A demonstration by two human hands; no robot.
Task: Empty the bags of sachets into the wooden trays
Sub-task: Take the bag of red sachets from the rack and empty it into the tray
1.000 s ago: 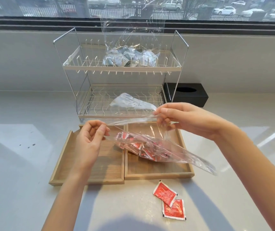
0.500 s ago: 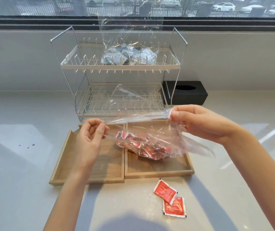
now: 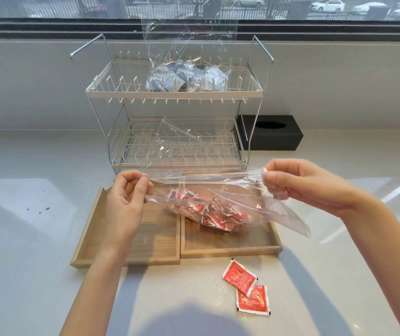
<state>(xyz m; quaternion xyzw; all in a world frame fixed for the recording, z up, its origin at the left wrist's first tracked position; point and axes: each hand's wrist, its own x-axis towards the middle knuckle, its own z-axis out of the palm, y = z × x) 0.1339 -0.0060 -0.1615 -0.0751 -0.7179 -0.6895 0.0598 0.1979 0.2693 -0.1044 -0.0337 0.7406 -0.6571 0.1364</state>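
Two wooden trays [image 3: 230, 248] sat side by side on the counter [image 3: 24, 238]. Above them hung a clear bag [image 3: 279, 214], stretched wide, red sachets [image 3: 208, 212] bunched inside. Left hand [image 3: 126, 200] and right hand [image 3: 300, 183] each pinched its mouth.

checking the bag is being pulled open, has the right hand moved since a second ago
Yes. The right hand has moved right, from over the middle of the right wooden tray to past its right edge, stretching the clear bag wider.
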